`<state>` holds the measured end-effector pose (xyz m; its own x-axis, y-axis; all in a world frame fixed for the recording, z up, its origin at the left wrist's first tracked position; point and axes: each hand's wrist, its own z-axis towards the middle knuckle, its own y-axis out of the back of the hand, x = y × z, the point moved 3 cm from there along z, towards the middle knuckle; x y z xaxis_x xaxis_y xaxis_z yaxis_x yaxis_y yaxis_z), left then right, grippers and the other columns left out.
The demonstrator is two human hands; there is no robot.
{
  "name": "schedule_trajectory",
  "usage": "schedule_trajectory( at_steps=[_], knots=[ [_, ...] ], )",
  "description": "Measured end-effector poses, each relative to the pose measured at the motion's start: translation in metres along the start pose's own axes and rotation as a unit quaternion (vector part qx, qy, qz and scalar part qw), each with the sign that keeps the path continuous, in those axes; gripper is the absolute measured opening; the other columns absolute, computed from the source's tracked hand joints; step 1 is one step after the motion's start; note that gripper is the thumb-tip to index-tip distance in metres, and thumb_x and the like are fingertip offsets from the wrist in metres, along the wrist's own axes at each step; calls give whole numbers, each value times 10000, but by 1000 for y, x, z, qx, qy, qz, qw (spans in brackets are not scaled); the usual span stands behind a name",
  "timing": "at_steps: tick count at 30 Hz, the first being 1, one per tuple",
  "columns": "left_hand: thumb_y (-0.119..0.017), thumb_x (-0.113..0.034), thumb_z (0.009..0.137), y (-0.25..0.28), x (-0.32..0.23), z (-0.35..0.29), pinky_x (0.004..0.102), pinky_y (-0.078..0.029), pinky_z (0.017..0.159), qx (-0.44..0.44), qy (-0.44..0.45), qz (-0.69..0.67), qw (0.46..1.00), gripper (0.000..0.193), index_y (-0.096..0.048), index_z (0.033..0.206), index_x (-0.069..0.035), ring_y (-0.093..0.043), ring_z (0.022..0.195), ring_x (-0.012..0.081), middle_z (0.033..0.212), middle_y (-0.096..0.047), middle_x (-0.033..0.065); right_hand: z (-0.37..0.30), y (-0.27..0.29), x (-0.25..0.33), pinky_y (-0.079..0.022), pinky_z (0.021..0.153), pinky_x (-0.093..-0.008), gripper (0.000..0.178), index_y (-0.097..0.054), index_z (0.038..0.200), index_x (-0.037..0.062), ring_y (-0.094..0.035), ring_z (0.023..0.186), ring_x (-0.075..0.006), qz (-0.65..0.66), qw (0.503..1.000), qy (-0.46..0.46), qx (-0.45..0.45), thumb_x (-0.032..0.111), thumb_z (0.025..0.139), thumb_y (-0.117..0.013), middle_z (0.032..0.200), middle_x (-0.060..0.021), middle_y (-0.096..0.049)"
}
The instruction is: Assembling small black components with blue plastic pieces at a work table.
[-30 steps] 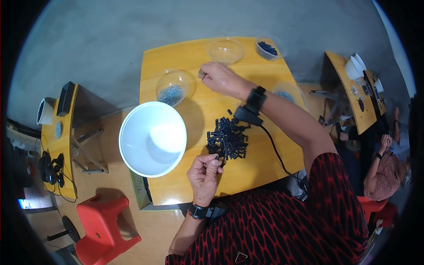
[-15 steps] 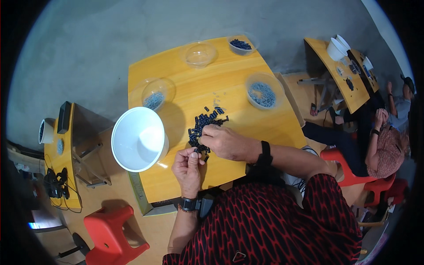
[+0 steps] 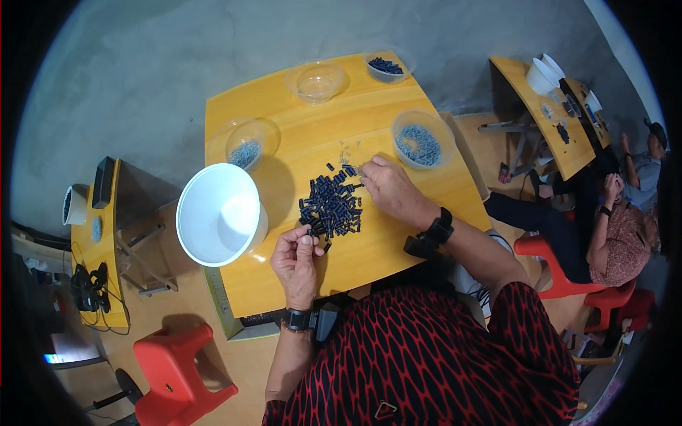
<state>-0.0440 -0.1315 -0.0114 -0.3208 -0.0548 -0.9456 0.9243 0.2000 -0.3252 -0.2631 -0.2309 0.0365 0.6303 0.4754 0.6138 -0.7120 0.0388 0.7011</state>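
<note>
A loose pile of small black cylindrical pieces [image 3: 332, 204] lies on the yellow table. At its near left edge is my left hand [image 3: 295, 268], its thumb and forefinger pinched on what looks like one small black piece. Beyond the pile's far right side, my right hand [image 3: 395, 189] is low over the table with its fingers closed at the tips. Whatever those fingertips hold is too small to make out. Close by them lie a few tiny clear or silvery bits [image 3: 345, 152].
A white bucket [image 3: 183, 221] stands left of the pile. Clear bowls with grey screw-like parts sit behind it [image 3: 229, 150] and at right [image 3: 447, 149]. Farther back are an empty clear bowl [image 3: 339, 79] and one with black pieces [image 3: 386, 67]. A red stool [image 3: 170, 376] is at lower left.
My right hand has moved away from my left hand, up and right to the far side of the pile, uncovering the pile. My left hand has shifted slightly left.
</note>
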Motion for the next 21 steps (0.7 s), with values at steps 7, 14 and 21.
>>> schedule_trajectory(
  at_steps=[7, 14, 21],
  knots=[
    [-636, -78, 977, 1, 2, 0, 222, -523, 698, 5, 5, 9, 1000, 148, -621, 1088, 20, -612, 712, 87, 891, -677, 58, 1, -3, -9, -482, 774, -488, 125, -598, 857, -48, -585, 840, -426, -10, 998, -26, 49, 71, 892, -577, 857, -235, -582],
    [-637, -87, 978, -1, 1, 0, 233, -524, 693, 8, 6, 2, 1000, 127, -600, 1061, 3, -609, 713, 93, 897, -667, 60, -5, -2, -14, -493, 723, -405, 95, -589, 900, -47, -624, 798, -358, 4, 1000, -10, 20, 48, 893, -598, 871, -206, -620],
    [-644, -91, 974, 3, 2, -1, 233, -521, 680, 19, -15, -1, 1000, 130, -602, 1059, -2, -589, 694, 96, 883, -658, 56, -20, 3, -16, -524, 650, -314, 80, -616, 928, -43, -659, 714, -170, 216, 954, -201, 53, 33, 927, -590, 851, -125, -679]
  ],
)
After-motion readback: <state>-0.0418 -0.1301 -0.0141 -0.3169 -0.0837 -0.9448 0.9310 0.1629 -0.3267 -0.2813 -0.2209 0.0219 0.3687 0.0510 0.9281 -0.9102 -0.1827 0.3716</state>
